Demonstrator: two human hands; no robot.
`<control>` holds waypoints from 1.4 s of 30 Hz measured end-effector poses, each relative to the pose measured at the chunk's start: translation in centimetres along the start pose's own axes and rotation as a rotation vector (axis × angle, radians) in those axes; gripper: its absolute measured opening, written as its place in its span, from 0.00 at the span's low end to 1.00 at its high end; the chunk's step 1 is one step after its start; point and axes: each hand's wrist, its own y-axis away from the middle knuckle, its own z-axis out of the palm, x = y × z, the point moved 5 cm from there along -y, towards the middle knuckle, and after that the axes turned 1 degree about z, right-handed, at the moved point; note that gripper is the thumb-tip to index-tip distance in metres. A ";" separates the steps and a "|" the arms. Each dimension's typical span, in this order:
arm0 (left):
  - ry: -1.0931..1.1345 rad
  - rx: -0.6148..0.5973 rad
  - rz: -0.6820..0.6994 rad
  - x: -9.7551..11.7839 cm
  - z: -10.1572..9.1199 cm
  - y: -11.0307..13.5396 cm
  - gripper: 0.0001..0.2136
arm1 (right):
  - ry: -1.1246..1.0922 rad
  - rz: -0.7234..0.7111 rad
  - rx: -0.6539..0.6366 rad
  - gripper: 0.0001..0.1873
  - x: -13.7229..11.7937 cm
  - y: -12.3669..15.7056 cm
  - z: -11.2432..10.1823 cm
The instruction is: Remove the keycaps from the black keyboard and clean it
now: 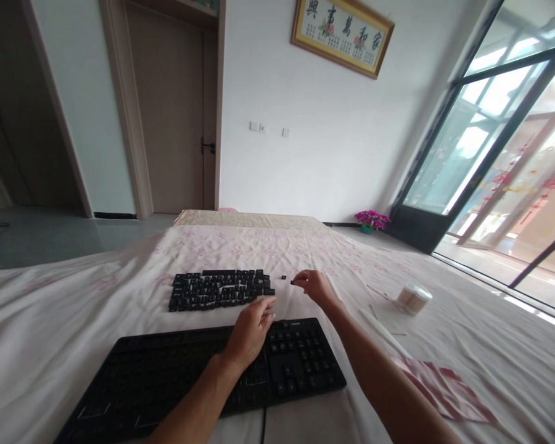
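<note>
A black keyboard (189, 357) lies across the cloth in front of me, its left and middle part bare of keycaps and its right block still fitted with them. Beyond it, loose black keycaps (219, 288) are laid out in close rows. My left hand (252, 330) hovers over the keyboard's upper middle, fingers stretched out near the right end of those rows, holding nothing I can see. To the right, my right hand (315, 286) pinches a small black keycap (293, 282) between thumb and fingertips. A single keycap (283, 277) lies on the cloth just left of it.
A clear round tub of cotton swabs (414, 298) lies at the right, with a few loose swabs near it. A folded pink cloth (448, 388) is at the lower right. The keyboard's cable (263, 425) runs towards me over the pale flowered tablecloth (277, 240).
</note>
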 end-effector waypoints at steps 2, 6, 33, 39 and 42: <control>-0.031 -0.029 0.017 0.2 0.1 0.1 0.15 | 0.019 0.015 0.003 0.11 0.7 -1.3 0.3; -0.077 -0.055 0.007 0.4 0.1 0.1 0.13 | 0.056 0.028 0.021 0.10 1.3 -3.0 0.9; -0.198 -0.067 0.088 0.7 0.2 0.1 0.11 | -0.476 -0.136 0.165 0.25 -2.8 1.4 -1.9; -0.204 -0.089 0.108 0.6 0.4 0.2 0.12 | -1.186 -0.162 0.135 0.23 -6.8 7.9 -3.0; -0.193 -0.101 0.108 0.6 0.5 0.3 0.13 | -1.268 -0.125 0.060 0.21 -7.9 9.5 -2.2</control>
